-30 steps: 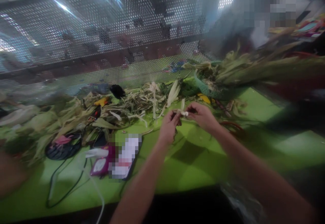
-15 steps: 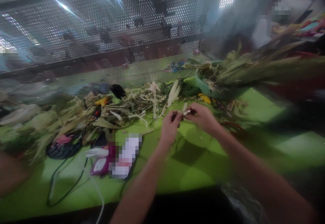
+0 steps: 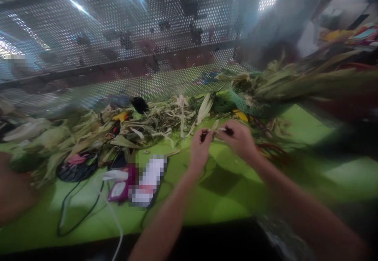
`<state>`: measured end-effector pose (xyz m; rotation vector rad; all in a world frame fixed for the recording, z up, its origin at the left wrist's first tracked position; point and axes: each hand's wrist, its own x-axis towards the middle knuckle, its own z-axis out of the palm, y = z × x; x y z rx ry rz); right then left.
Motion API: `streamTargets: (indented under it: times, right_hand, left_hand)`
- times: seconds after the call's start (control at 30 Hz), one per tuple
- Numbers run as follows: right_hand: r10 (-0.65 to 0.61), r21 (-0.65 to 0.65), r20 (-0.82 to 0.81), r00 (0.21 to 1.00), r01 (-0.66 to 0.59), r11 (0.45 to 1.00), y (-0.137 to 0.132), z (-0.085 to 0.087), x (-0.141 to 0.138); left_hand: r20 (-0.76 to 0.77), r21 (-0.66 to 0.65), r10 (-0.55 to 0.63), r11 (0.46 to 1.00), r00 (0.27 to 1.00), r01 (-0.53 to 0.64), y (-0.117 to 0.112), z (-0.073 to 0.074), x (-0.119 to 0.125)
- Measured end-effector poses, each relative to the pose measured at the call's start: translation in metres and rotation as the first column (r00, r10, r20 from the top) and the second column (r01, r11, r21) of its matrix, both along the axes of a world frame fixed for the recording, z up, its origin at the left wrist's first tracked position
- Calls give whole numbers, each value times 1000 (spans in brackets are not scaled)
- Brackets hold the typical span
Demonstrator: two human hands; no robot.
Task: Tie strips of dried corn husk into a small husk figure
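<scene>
Above the green tabletop [image 3: 218,209], my left hand [image 3: 200,146] and my right hand [image 3: 238,137] meet, fingertips almost touching. Both are closed in a pinch on a small pale strip of corn husk [image 3: 215,125], its tip poking up between them. Most of the strip is hidden by the fingers. Just beyond the hands lies a heap of dried corn husks [image 3: 159,119], and one broad husk [image 3: 204,109] leans up out of it. A shadow of the hands falls on the table below.
Left of my arms are a blurred-out phone [image 3: 149,180], a purple wipes packet [image 3: 121,186], a white cable [image 3: 116,217] and a black round pouch [image 3: 77,168]. A green basket [image 3: 240,99] with husks stands back right. A perforated metal screen [image 3: 118,56] closes the far side.
The view has shifted slightly, so the scene sits a little further right. My hands stay together on the husk strip; its pale end by my right fingers shows less.
</scene>
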<state>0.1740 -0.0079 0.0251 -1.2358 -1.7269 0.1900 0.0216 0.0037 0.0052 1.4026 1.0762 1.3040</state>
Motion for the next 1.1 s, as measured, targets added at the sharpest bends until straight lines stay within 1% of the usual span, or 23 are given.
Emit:
streamTargets:
  times: [0.17,0.27,0.37,0.47,0.53,0.6,0.63,0.67,0.73,0.8,0.87,0.97,1.03,1.1]
  right_hand:
    - [-21,65,109,994,14,998,-3,3,0]
    - [-22,92,137,990,9,996,-4,5,0]
    - [-9,92,124,992,-3,996,-3,6,2]
    - [3,72,68,998,-8,997,0,6,4]
    - [-13,54,17,1000,12,998,1,5,4]
    - [-43,9,-43,998,43,999,3,3,3]
    - [-44,-35,-84,996,42,999,4,1,3]
    - [-27,-92,-133,991,15,996,4,0,2]
    - [49,-208,-246,968,-102,973,6,-3,0]
    - [103,-257,-321,941,-191,947,6,-5,-1]
    - [101,-230,-288,952,-171,958,7,-6,-1]
    - [64,-153,-127,990,-83,985,6,-4,2]
    - [48,-131,-43,998,-53,990,5,-1,3]
    - [41,-129,-7,999,-42,991,4,1,4]
  left_hand:
    - [-70,24,-13,1000,997,14,3,-2,-2]
    - [-104,38,-38,998,994,43,3,-1,-2]
    - [-121,47,-61,997,991,67,3,1,-3]
    - [-110,46,-72,996,991,77,1,4,-3]
    - [-92,34,-75,996,993,79,0,6,-3]
    - [-57,9,-71,997,996,72,-2,7,-3]
    - [-34,-6,-66,998,997,66,-3,7,-3]
    - [-11,-21,-60,998,998,60,-3,6,-3]
    - [26,-41,-59,997,998,60,-3,4,-2]
    - [37,-60,-83,995,996,85,-1,1,-2]
    - [21,-81,-132,988,991,134,3,0,-3]
    - [-35,-90,-205,975,978,201,9,3,-8]
    - [-72,-85,-223,973,972,216,12,5,-12]
    - [-103,-84,-228,972,968,220,13,6,-15]
